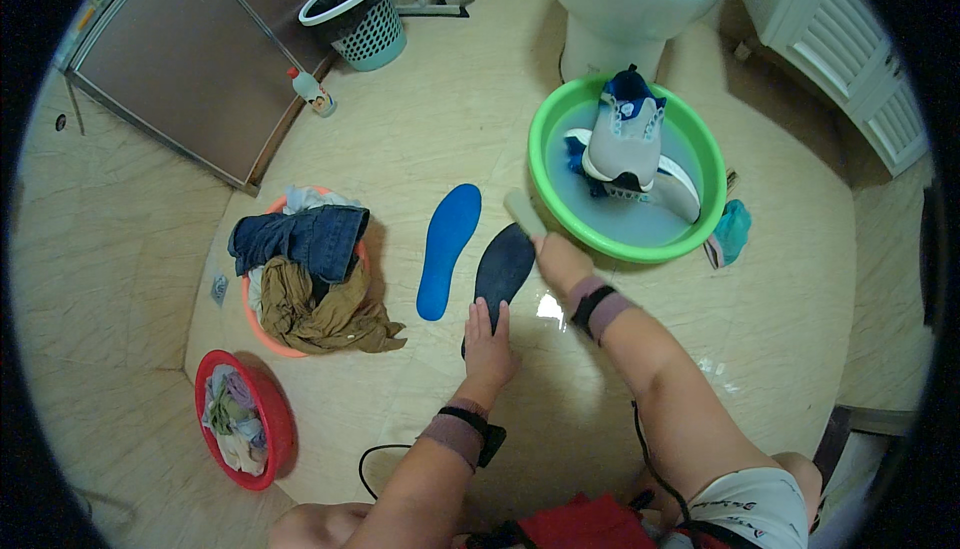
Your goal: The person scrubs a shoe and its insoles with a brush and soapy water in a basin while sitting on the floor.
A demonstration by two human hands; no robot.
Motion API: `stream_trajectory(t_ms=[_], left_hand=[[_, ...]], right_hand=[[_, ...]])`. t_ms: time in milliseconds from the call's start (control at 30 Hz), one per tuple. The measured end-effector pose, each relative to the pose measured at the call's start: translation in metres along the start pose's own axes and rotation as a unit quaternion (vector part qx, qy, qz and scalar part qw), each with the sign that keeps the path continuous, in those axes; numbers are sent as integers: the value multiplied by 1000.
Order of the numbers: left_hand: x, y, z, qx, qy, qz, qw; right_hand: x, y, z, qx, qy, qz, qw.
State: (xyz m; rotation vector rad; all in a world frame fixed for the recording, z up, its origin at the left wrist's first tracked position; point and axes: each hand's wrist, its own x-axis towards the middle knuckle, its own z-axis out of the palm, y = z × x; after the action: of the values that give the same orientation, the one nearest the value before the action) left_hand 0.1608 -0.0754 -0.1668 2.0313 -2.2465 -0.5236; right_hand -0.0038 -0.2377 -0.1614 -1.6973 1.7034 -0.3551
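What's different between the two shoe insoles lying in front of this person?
The bright blue insole is vivid in colour, while the dark insole looks nearly black. The bright blue insole lies untouched, whereas the dark insole has the left hand on its near end. The bright blue insole is farther left than the dark insole. Both are long, lie on the floor and have rounded far ends.

from your head, your fisheye view looks steeply down over your nearby bare left hand (489, 353) and bare right hand (563, 263), facing a glossy white toilet (632, 1) farther off.
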Motion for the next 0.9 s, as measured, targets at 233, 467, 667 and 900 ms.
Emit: stream_trajectory(t_ms=[233,467,667,900], left_hand=[[-7,-6,-16,-32,-40,-33,998],[-3,-5,-16,-29,-35,-28,999],[-3,-5,0,-15,-8,-5,1000],[-1,1,-11,-44,-7,-25,999]], right_hand=[[-48,-30,16,-173,-104,-142,969],[-40,-24,28,-151,-41,-95,983],[-32,-19,8,-190,-81,-147,967],[-54,-18,30,-170,-76,-136,973]])
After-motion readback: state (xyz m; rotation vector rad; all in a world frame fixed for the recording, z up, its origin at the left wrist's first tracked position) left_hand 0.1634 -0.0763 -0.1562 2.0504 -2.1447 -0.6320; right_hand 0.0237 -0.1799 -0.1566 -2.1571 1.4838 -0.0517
